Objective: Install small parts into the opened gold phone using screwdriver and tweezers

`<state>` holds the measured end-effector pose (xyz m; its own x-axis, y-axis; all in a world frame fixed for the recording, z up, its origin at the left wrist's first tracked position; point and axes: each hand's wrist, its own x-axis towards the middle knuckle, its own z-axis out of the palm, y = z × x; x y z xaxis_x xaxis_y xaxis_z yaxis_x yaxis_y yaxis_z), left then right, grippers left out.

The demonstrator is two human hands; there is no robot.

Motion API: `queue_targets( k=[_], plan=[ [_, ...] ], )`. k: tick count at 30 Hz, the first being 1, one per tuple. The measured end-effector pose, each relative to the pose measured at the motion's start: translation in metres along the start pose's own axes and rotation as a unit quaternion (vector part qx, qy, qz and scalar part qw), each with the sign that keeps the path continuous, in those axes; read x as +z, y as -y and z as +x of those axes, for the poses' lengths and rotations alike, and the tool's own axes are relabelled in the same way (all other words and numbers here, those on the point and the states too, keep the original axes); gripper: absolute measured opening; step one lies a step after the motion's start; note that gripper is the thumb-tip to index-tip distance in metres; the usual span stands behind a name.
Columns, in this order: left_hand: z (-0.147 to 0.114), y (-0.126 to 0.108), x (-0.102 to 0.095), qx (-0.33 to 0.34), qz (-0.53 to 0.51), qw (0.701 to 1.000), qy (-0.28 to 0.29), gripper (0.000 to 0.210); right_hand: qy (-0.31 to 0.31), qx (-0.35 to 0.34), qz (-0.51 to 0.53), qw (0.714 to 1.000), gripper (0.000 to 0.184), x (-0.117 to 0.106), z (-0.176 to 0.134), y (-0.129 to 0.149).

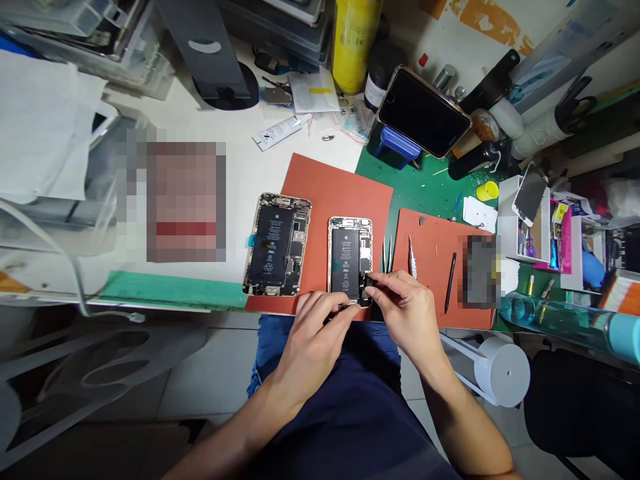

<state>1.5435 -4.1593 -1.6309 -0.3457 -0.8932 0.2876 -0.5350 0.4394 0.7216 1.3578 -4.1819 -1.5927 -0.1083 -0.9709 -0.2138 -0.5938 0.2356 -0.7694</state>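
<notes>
Working at the near edge of the opened phone (350,257) on the red mat (325,193): left hand (313,337) pinching a thin dark tool, right hand (407,310) pinching a small black part at the phone's lower right corner. Likely freeing it; needing gentle lifting. Lying farther left, second opened phone (277,243); waiting right, tweezers (387,252).

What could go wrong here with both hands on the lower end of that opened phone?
The opened phone sits at the red mat's near edge, so a tug by either hand could slide it off onto the lap. The small black part pinched by the right hand could tear or drop. The tweezers lie close beside the wrist.
</notes>
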Motion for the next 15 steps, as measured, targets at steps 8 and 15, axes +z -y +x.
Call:
queue_targets(
  k=[8,15],
  plan=[
    [0.0006,0.0054,-0.0014,0.052,0.028,0.998,0.010,0.034,-0.008,-0.025,-0.030,0.999,0.026,0.0008,-0.0045,0.0015],
    [0.0019,0.0058,-0.0007,0.054,0.027,0.998,-0.001,0.031,-0.024,-0.016,-0.029,0.999,0.028,0.0029,-0.0050,-0.0011]
  ],
)
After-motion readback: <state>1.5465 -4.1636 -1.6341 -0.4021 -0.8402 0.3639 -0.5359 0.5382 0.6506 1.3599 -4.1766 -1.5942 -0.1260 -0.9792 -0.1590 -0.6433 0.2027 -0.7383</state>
